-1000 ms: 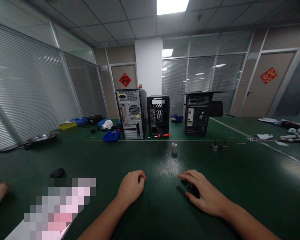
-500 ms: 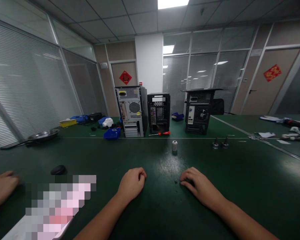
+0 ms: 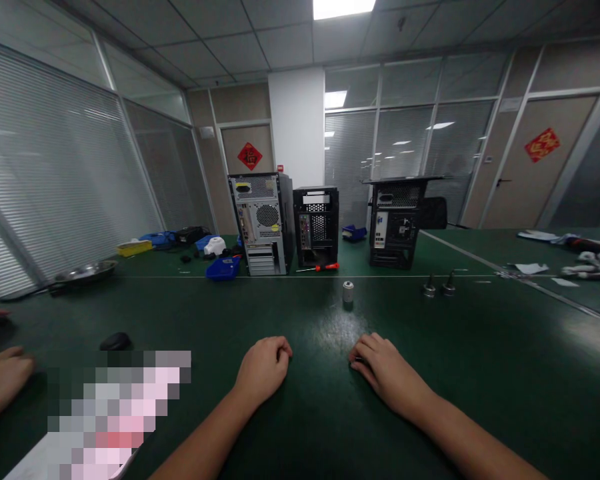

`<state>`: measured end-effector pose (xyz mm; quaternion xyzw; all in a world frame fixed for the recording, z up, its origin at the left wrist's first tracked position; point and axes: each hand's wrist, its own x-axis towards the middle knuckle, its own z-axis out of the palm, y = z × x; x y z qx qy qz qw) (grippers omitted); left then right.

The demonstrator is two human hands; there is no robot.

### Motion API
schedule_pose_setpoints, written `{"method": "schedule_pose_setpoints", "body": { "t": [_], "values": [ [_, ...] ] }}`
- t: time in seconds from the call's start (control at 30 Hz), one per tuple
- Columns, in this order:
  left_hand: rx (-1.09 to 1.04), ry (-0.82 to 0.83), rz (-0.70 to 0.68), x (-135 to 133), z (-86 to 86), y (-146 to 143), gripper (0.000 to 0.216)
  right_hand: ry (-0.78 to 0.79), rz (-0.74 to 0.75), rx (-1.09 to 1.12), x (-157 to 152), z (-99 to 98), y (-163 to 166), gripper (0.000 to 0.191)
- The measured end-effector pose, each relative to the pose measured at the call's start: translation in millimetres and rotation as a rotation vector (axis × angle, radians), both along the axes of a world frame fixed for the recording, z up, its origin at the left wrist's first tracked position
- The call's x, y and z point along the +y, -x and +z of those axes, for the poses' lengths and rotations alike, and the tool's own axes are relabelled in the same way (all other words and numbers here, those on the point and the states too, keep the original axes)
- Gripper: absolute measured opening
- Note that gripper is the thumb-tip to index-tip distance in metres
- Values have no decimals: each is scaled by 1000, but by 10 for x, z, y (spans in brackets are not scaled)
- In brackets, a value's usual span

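A person's two bare forearms reach forward onto a dark green table [image 3: 480,373]; the left hand [image 3: 263,368] rests as a loose fist, fingers curled under and closed on nothing that shows; the right hand [image 3: 385,370] lies palm down with fingers bent, their tips pressed to the tabletop, and whether something small sits beneath them cannot be told, since the hand covers that spot. Just beyond the hands, nearer the right one, a small silver cylinder [image 3: 348,291] stands upright and alone, apparently set within easy reach; further right, two small metal fittings [image 3: 439,287] stand side by side.

Along the far edge of the table three desktop computer cases are lined up with their rear panels facing the viewer, likely turned so the ports and screws can be reached: a silver case [image 3: 260,224], a smaller black case [image 3: 316,227] and another black case [image 3: 396,223]; a red-handled screwdriver [image 3: 320,268] lies flat between them; a blue tray [image 3: 222,268] sits left of the silver case.

At far left another person's hand [image 3: 0,383] rests on the table near a black oval object [image 3: 115,341]. On the doors behind hang red diamond decorations [image 3: 250,156], the left one bearing a Chinese character too small to read with confidence; no brand names are legible.
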<state>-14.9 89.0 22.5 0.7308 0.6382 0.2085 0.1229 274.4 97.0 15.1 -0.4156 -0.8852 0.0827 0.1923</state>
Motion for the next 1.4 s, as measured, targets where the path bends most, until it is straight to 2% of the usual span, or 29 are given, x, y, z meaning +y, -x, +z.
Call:
{"method": "schedule_pose_setpoints", "body": {
  "t": [0.17, 0.47, 0.6, 0.9, 1.23, 1.4],
  "values": [
    [-7, 12, -8, -13, 22, 7, 25, 2, 26, -6, -46, 57, 4, 16],
    [-7, 42, -12, -43, 80, -3, 26, 67, 71, 137, -82, 34, -30, 18],
    [-9, 43, -12, -54, 97, -8, 26, 75, 66, 145, -86, 36, -42, 18],
    [-15, -14, -19, -6, -4, 10, 25, 53, 61, 157, -32, -40, -37, 18],
    [-22, 37, -19, -45, 62, 1, 26, 53, 22, 165, -5, -89, -75, 9],
    [-14, 37, -14, -60, 93, -16, 27, 37, -2, 173, -19, -98, -96, 11]
  ]
}}
